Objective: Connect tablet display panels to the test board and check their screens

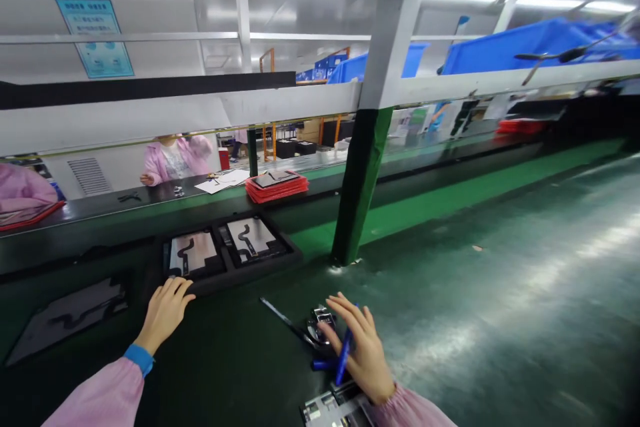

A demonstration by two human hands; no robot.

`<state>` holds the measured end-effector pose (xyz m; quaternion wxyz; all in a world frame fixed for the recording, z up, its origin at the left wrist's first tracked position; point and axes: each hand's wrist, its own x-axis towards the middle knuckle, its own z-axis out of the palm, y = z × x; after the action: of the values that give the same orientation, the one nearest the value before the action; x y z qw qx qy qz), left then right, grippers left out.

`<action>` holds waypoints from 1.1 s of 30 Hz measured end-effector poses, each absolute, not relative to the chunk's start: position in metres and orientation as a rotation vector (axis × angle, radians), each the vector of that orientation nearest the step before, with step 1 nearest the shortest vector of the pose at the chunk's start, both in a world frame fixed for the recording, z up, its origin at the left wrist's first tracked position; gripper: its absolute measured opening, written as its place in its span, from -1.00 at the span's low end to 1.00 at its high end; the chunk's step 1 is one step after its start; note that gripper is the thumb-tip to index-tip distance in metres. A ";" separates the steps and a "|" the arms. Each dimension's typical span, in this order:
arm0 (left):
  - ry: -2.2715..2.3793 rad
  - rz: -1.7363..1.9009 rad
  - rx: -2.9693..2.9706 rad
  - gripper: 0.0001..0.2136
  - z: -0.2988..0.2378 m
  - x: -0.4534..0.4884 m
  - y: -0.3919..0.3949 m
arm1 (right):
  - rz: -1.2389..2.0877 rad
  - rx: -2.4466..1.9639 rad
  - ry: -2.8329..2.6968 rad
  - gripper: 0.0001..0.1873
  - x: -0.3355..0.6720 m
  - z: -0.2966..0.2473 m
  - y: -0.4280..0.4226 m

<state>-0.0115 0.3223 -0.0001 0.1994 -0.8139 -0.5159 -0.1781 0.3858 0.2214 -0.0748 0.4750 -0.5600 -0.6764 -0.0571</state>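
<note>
My left hand point(167, 310) is at the front edge of a black tray point(227, 280), fingers slightly curled and apart, with nothing seen in them. In the tray lie two flat screen panels, the left panel point(203, 250) and the right panel point(256, 237), each with a dark flex cable. My right hand point(364, 350) has a blue pen-like stick point(344, 357) between thumb and fingers, the fingers loosely stretched. Beneath it is another blue piece point(323, 365). Beside the fingers lie a shiny metal round object point(320, 321) and a thin dark tool point(283, 315). Metal parts point(330, 410) sit below the wrist.
A dark sheet-like panel point(70, 320) lies at the left. A green and white post point(357, 193) rises from the bench. Beyond are a red stack point(277, 187) and a person in pink point(175, 160). Blue bins point(525, 47) stand on the shelf above.
</note>
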 end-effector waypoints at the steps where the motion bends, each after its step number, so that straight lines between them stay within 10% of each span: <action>1: -1.442 -0.491 -2.270 -0.69 0.005 -0.011 0.315 | -0.176 -1.311 -1.621 -0.73 0.383 -0.073 0.215; 9: -1.525 -0.443 -2.230 -0.72 0.024 -0.020 0.223 | 0.277 -0.770 -2.528 -0.45 0.308 -0.051 0.131; 24: -2.000 -0.539 -2.212 -0.75 -0.002 -0.020 0.104 | 0.394 -0.927 -2.085 -0.57 0.267 0.004 0.180; 33: -2.751 -0.754 -1.711 -0.28 0.012 -0.036 0.159 | 0.312 -1.506 -2.351 -0.64 0.134 0.027 0.303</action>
<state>-0.0359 0.1592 0.0119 -0.0920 -0.5122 -0.8236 -0.2257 0.1336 0.3035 0.0271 0.1650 -0.5287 -0.8253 0.1096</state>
